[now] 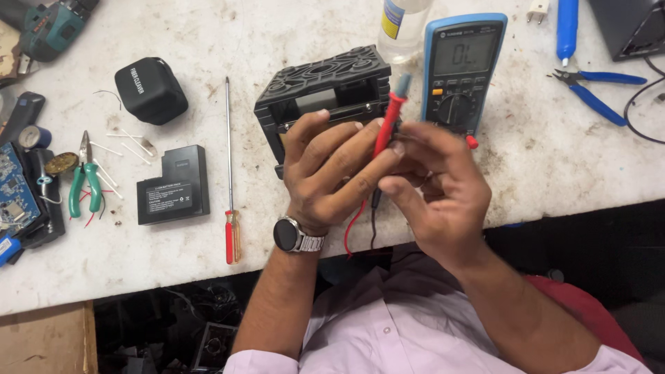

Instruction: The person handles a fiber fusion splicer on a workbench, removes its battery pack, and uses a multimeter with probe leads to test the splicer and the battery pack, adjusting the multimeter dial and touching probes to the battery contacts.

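Observation:
My left hand (332, 170) and my right hand (436, 183) meet in front of a black plastic housing (325, 86) on the white bench. Between their fingers stands a red multimeter probe (389, 118), tip up; both hands grip it. A black probe seems to lie with it, mostly hidden by my fingers. Red and black leads (360, 221) hang down from the hands. Just behind my right hand lies a blue and black digital multimeter (460, 69) with its screen lit. A watch (294, 234) sits on my left wrist.
Left of the hands lie a long red-handled screwdriver (230, 173), a black battery pack (173, 185), a black cube-shaped pouch (149, 90), green pliers (84, 176) and circuit boards (14, 190). Blue pliers (596, 90) lie at right, a clear bottle (402, 24) behind.

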Demonstrator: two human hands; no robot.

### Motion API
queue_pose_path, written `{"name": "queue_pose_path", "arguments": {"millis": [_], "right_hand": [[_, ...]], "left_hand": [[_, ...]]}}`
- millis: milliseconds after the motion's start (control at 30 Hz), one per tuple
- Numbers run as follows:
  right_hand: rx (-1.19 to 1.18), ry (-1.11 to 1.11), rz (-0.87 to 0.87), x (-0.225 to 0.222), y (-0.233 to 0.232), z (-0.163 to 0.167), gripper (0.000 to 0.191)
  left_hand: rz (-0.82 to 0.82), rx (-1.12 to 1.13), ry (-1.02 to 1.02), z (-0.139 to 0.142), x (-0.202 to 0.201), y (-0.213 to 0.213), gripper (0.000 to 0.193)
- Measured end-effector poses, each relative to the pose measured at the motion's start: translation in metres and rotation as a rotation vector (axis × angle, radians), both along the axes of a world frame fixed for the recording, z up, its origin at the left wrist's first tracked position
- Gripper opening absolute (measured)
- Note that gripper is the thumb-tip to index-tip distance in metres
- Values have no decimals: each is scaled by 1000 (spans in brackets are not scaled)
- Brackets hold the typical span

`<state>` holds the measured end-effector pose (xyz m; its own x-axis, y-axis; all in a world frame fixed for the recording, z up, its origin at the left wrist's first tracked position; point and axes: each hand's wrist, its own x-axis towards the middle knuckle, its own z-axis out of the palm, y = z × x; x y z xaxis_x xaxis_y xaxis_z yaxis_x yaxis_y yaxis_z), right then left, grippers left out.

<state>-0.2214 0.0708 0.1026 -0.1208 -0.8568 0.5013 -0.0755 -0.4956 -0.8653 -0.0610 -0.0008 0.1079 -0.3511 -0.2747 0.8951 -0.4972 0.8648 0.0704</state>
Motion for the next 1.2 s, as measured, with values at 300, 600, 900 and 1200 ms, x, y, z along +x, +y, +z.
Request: {"name": "queue_pose_path", "arguments": {"millis": [300, 600, 900, 1200], "right_hand": [[345, -533, 250, -13, -4, -6, 49], [324, -739, 268, -1, 20, -13, 45], [198, -132, -61, -57, 24, -40, 17], [243, 971, -510, -61, 43, -25, 30]], "left_hand": [[-88, 91, -66, 8, 6, -2, 22], [-64, 38, -176, 10, 0, -1, 30], [-28, -65, -188, -15, 2, -4, 28], [13, -35, -161, -17, 1, -5, 27]]}}
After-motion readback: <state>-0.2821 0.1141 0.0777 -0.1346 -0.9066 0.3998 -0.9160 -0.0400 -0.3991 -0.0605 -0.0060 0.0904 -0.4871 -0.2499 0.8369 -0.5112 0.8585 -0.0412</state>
